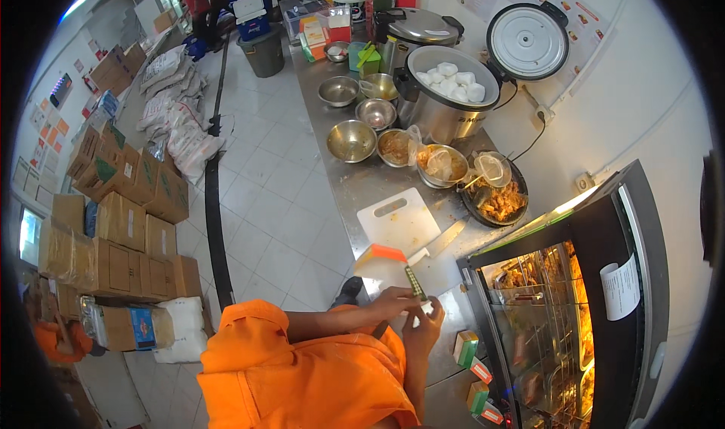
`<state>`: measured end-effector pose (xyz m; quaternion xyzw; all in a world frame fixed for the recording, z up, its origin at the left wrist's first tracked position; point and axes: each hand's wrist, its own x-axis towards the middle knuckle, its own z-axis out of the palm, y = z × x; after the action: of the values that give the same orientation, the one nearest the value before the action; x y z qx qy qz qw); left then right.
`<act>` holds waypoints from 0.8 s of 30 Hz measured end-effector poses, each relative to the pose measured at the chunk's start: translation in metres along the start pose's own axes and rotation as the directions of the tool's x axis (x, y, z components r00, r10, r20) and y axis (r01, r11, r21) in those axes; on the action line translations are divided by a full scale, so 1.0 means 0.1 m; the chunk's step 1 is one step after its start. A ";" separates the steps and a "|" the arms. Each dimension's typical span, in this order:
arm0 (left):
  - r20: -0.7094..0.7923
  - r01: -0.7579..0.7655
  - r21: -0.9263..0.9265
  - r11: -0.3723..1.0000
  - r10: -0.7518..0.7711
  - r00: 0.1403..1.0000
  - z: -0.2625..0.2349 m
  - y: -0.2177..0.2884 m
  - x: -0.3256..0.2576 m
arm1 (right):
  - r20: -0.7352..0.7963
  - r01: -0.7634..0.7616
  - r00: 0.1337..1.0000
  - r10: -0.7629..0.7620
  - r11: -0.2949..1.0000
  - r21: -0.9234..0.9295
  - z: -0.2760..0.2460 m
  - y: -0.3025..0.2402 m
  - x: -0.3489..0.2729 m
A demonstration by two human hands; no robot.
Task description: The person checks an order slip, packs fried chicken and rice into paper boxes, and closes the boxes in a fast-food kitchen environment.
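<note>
In front of my body, a paper food carton (382, 253) with orange, white and green patterned sides is above the counter's near edge. My left hand (396, 302) is closed on its lower edge, by the green patterned panel. Beside it, my right hand (424, 325) pinches the carton's lower corner, with fingers bent; part of the grip is hidden. Just beyond the carton lies a white cutting board (399, 219). A knife (442, 242) with a white handle rests across the board's right corner.
Several steel bowls (351, 141) line the counter, near a black pan of shredded food (500, 202) and an uncovered cooker with white wrapped portions (453, 81). On the right stands a lit food warmer (544, 308). Small cartons (466, 348) stand beside it. Cardboard boxes (121, 221) are stacked at left.
</note>
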<state>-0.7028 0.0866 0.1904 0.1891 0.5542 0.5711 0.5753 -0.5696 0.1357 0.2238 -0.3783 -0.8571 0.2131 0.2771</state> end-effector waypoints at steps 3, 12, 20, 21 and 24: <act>-0.075 0.208 -0.379 0.902 -0.254 0.964 -0.10 0.01 0.11 | 0.066 0.032 0.997 -0.049 0.971 0.238 0.10 0.00 0.03; 0.320 -0.122 0.634 0.763 -0.116 0.940 -0.03 1.25 -0.20 | -0.028 -0.152 0.987 0.160 0.972 0.181 -0.46 0.45 0.46; 0.270 -0.720 0.466 0.514 0.692 0.669 0.36 1.16 0.30 | -0.040 -0.111 0.989 0.140 0.903 0.415 -0.83 -0.10 0.90; 0.186 -0.665 0.452 0.595 0.666 0.723 0.42 1.22 0.22 | -0.011 -0.110 0.988 0.154 0.746 0.656 -0.79 0.14 0.79; 0.129 -0.518 0.410 0.751 0.515 0.848 0.50 1.23 0.18 | 0.002 -0.169 0.937 0.349 0.447 0.878 -0.68 0.40 0.54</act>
<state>-0.7200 0.1572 0.3025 0.4588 0.5899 0.5702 0.3411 -0.5357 0.2129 0.2689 -0.3310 -0.5352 0.6198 0.4690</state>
